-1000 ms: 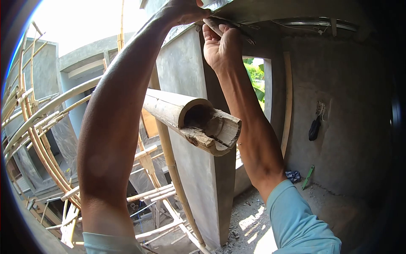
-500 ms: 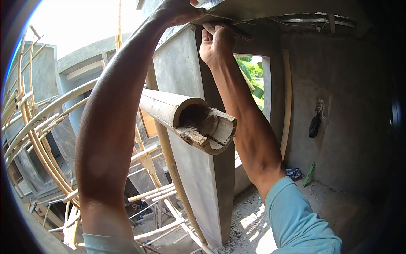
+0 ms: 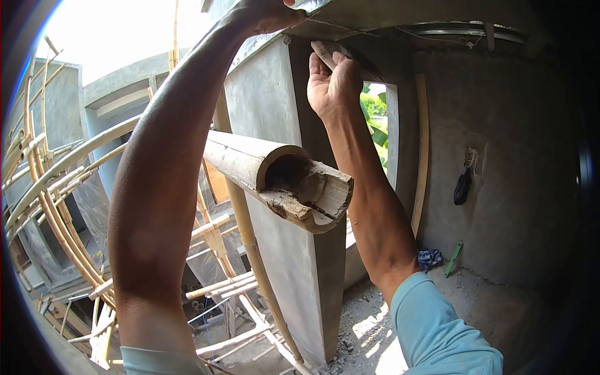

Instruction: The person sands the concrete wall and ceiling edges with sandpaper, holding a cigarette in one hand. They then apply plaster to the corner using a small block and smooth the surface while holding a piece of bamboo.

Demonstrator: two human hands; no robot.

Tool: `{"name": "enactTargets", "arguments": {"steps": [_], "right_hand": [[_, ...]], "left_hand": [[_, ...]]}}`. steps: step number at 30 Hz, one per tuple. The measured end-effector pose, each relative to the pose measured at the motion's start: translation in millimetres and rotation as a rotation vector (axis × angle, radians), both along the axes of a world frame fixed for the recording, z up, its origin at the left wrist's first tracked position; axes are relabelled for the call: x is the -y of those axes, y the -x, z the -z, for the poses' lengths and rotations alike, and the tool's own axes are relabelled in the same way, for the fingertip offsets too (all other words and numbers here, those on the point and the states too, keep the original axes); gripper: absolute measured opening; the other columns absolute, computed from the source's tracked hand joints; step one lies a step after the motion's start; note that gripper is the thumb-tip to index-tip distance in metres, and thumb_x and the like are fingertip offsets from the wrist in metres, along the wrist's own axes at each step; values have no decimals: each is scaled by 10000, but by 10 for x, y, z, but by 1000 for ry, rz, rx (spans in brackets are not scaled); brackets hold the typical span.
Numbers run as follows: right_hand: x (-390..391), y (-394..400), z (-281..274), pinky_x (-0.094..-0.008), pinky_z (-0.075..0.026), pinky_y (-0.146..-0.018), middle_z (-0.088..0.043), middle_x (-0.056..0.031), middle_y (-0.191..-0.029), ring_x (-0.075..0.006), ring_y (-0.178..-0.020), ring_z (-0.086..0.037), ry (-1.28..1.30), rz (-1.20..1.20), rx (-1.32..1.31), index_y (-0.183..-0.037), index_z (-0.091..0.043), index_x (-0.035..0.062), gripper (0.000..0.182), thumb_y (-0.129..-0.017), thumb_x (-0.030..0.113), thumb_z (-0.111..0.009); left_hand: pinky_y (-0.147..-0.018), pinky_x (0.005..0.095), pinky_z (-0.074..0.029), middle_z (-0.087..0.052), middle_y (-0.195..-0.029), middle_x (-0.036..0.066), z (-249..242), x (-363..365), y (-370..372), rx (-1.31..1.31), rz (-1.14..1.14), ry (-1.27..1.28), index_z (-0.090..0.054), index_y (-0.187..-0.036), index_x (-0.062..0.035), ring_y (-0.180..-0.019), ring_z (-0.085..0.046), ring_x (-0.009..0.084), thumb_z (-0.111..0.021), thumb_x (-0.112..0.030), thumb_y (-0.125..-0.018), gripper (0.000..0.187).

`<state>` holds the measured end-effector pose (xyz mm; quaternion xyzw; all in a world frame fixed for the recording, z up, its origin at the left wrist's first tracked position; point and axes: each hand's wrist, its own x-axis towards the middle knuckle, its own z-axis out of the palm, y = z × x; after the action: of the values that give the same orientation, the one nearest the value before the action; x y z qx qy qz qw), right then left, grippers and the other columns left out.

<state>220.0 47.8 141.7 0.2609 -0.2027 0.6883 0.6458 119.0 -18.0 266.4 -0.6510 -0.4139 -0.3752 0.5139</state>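
Observation:
My left hand (image 3: 265, 17) is raised at the top edge of the view, its thumb against the corner of the grey concrete overhang (image 3: 400, 15). Most of its fingers are cut off by the frame, so what they do is hidden. Lower and to the right, my right hand (image 3: 335, 84) is closed around a trowel (image 3: 323, 54) with a pale handle. The trowel's dark, flat blade reaches to the right behind the fingers, just under the overhang, and is partly hidden in shadow.
A thick, broken-ended bamboo pole (image 3: 281, 175) juts toward me between my forearms. Bamboo scaffolding (image 3: 56, 212) fills the left, beside a concrete column (image 3: 275, 187). A black bag (image 3: 462, 186) hangs on the right wall; a green tool (image 3: 454, 257) and cloth (image 3: 429, 259) lie below.
My right hand has moved slightly down and right with the trowel, away from the overhang's corner. My left hand has stayed nearly in place.

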Motion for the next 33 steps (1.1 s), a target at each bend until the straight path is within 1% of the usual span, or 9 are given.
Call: {"name": "enactTargets", "arguments": {"steps": [6,10,13,22,23,25,26,28,33], "right_hand": [[35,209,-341,-405,-457,-1069,-508,-137,-1217,-249,-1081,-568,13,-115,-66,-1241,-466,-20,277,-971,42,-450],[111,-11,-82,-419,-472,-1064,-501,-140,-1218,-254,-1090,-566,-157,-35,-125,-1227,-464,-35,262,-978,36,-426],[-122,-171,18,-416,-470,-1066,-481,-149,-1228,-257,-1105,-550,16,18,-118,-1228,-433,-74,281,-993,80,-441],[-599,-114,-232,-405,-476,-1044,-450,-116,-1332,-252,-1170,-511,63,34,14,-1301,-448,49,325,-978,75,-477],[-614,-108,-276,-260,-550,-827,-627,-64,-1016,-170,-869,-646,104,15,12,-1122,-550,39,250,-887,-23,-490],[-647,-117,-334,-278,-547,-853,-615,-68,-1054,-177,-907,-637,86,29,3,-1141,-544,44,265,-886,-18,-508],[-670,-129,-351,-296,-543,-878,-602,-71,-1093,-183,-946,-628,67,45,-5,-1160,-538,50,283,-884,-12,-526],[-709,-185,-321,-314,-540,-904,-589,-74,-1132,-190,-985,-619,50,60,-11,-1179,-533,55,303,-882,-7,-544],[-863,-486,-73,-379,-550,-940,-579,-106,-1172,-239,-1032,-611,-85,-35,-101,-1195,-537,35,280,-918,29,-500]], "left_hand": [[-866,419,-499,-657,-1025,129,26,60,-89,53,-54,44,-625,-1087,-63,-1010,-592,316,-774,-324,-750,452],[-875,425,-497,-659,-1036,133,47,81,-112,58,-56,44,-630,-1110,-47,-1036,-588,322,-766,-318,-745,474],[-907,415,-492,-653,-1060,133,84,122,-155,95,-69,59,-627,-1149,-45,-1067,-586,318,-765,-316,-742,508],[-939,403,-483,-631,-1118,130,101,186,-223,111,-68,113,-618,-1162,-37,-1090,-581,314,-768,-298,-746,513],[-939,403,-483,-631,-1118,130,46,21,-76,110,-71,111,-618,-1162,-37,-1090,-581,314,-768,-298,-746,513],[-931,406,-486,-636,-1093,137,-52,-395,312,-519,-380,-657,-620,-1154,-35,-1086,-583,318,-766,-295,-746,506],[-931,406,-486,-636,-1093,137,-22,-247,182,-521,-384,-657,-620,-1154,-35,-1086,-583,318,-766,-295,-746,506],[-919,407,-489,-635,-1087,140,84,166,-226,94,-110,83,-623,-1145,-41,-1082,-584,316,-769,-302,-745,499],[-908,406,-489,-641,-1067,134,71,129,-173,86,-77,63,-624,-1142,-43,-1069,-586,313,-782,-308,-737,509]]}}
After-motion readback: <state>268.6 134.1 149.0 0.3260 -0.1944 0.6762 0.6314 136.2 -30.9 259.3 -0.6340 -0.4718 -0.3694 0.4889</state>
